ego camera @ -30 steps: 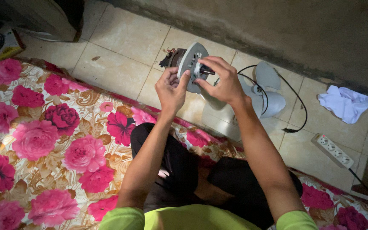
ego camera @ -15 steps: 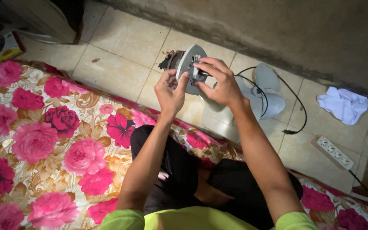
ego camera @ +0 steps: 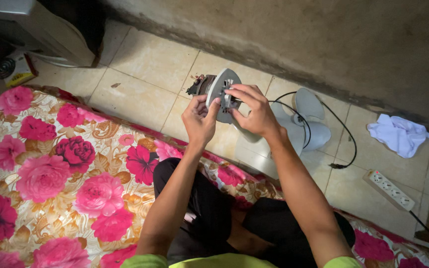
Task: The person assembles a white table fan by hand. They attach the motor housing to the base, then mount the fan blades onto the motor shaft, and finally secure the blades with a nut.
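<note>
A grey fan motor assembly (ego camera: 217,84), a round front plate with dark windings behind it, is held up over the tiled floor. My left hand (ego camera: 199,119) grips the plate's lower left edge, thumb on its face. Fingers of my right hand (ego camera: 252,110) pinch the small hub and shaft at the plate's centre. Behind my right hand lie the pale fan blades (ego camera: 312,115) and the grey fan base (ego camera: 254,144) on the floor.
A black cord (ego camera: 347,144) loops round the blades. A white power strip (ego camera: 390,189) and a white cloth (ego camera: 398,134) lie at the right. A floral mattress (ego camera: 50,168) fills the left foreground. A concrete wall (ego camera: 323,39) runs behind.
Both hands and the motor assembly sit a little lower in the view, as the camera tilted. My right fingers stay at the hub, shifted slightly on it.
</note>
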